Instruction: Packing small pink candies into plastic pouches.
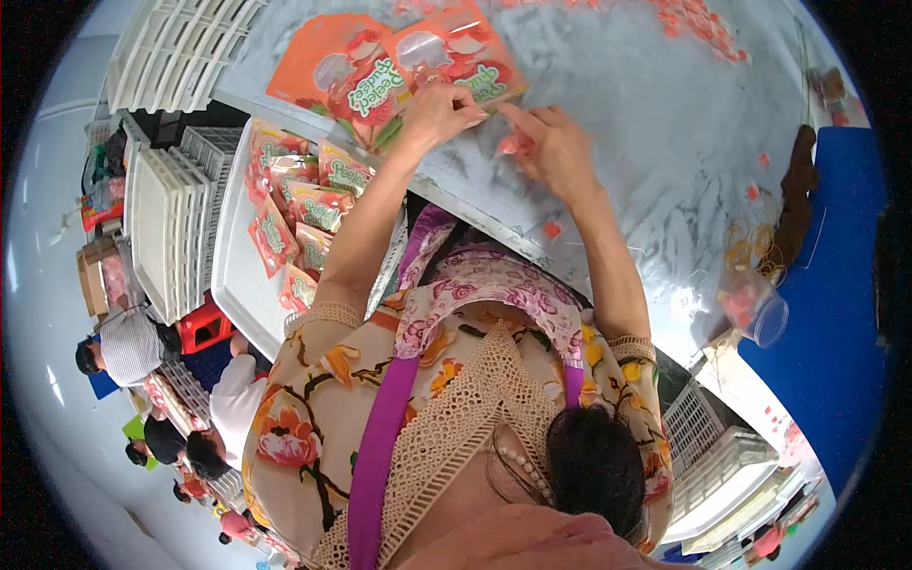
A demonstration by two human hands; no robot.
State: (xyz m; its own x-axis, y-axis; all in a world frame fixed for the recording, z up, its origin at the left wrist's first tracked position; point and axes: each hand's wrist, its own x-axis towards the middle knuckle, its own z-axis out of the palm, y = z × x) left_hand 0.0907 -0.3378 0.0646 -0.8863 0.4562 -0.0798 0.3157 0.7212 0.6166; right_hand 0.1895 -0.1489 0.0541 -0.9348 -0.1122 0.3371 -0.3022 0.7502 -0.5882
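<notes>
Pouches (320, 206) beside worktop (646, 180) look filled; pink pieces (698, 28) on it remain — left grip (439, 116) pinches orange pouch (480, 47); right grip (556, 152): cannot tell.

Two printed pouches, both flat on the grey table (665, 152), left of centre at its far side. Left pouch (296, 78): orange-red, pinkish fruit art, white-and-green lettering, green leaf print along the near edge, turned a bit clockwise. Right pouch (484, 47): same artwork, glossy, tilted the other way, near edge partly hidden. Their inner edges meet or overlap; can't tell which is on top. Can't see if either mouth is open. Red-pink candy piece (513, 144): small, blurred, partly covered, just beyond right pouch's near-right corner.
</notes>
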